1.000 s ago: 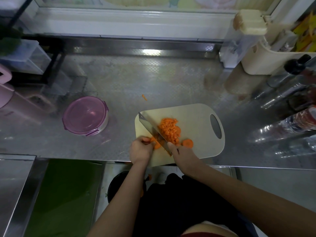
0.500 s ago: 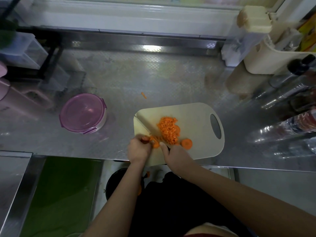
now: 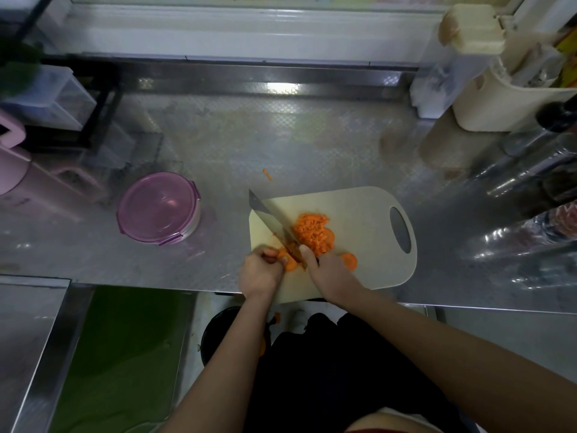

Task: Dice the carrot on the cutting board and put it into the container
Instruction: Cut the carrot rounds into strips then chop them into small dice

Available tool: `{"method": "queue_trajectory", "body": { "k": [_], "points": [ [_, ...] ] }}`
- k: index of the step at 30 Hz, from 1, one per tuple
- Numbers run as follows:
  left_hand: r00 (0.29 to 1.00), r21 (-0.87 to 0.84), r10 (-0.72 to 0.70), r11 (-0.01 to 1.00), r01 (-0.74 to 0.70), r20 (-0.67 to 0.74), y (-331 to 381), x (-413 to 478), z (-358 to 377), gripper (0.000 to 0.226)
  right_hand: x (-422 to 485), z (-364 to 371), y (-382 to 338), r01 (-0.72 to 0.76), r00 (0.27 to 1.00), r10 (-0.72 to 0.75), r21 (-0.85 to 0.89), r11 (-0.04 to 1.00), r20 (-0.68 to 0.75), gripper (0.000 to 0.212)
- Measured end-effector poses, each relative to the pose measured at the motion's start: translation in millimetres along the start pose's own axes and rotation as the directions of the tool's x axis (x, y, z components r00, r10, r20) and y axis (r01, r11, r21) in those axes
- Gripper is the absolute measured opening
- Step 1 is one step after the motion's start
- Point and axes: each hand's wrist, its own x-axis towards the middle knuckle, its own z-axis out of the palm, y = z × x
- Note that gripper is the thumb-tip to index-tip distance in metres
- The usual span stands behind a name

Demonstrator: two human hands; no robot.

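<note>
Steel counter [image 3: 281, 145] runs below a window ledge, and the work sits at its near edge. At the centre of it, the right hand [image 3: 327, 270] has its grip wrapped round the handle of a knife [image 3: 271, 217]. The thumb lies forward toward the blade, which angles away to the left, its tip past the far corner of the cutting board [image 3: 374, 270]. Just beside it, the left hand [image 3: 262, 273] has its grip curled down, fingertips pinching a carrot piece [image 3: 288, 260] against the board, right at the heel of the blade.

On the far side of the blade a diced pile [image 3: 312, 232] of small orange bits is heaped mid-board. A round slice [image 3: 349, 260] lies uncut just right of the knife hand. One stray sliver [image 3: 267, 175] lies on the counter beyond the board.

Well apart to the left stands the container [image 3: 159, 207], round, with a translucent purple lid clipped on; no orange shows through it.

As I read it, the dicing is well along. Most of the carrot in view is already small, with only the pinched piece and the round slice to go. The transfer is not yet begun: the lid has to come off, and the dice have to be carried over from the board.
</note>
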Motion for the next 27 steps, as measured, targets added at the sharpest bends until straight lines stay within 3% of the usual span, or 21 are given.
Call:
{"method": "queue_trajectory", "body": {
  "k": [5, 14, 27],
  "points": [
    [1.0, -0.012, 0.02, 1.0, -0.02, -0.001, 0, -1, 0, 0.017, -10, -6, 4, 0.025, 0.999, -0.023, -0.066, 0.997, 0.036, 0.062],
    [0.999, -0.02, 0.036, 0.999, -0.036, -0.002, -3, 0, 0, 0.018, -27, -15, 7, 0.059, 0.996, -0.058, -0.015, 0.998, 0.065, 0.048],
    [1.0, 0.004, 0.02, 1.0, -0.02, 0.01, -5, 6, 0, 0.013, -30, -6, 4, 0.001, 1.0, 0.001, -0.087, 0.996, 0.022, 0.06]
  ]
}}
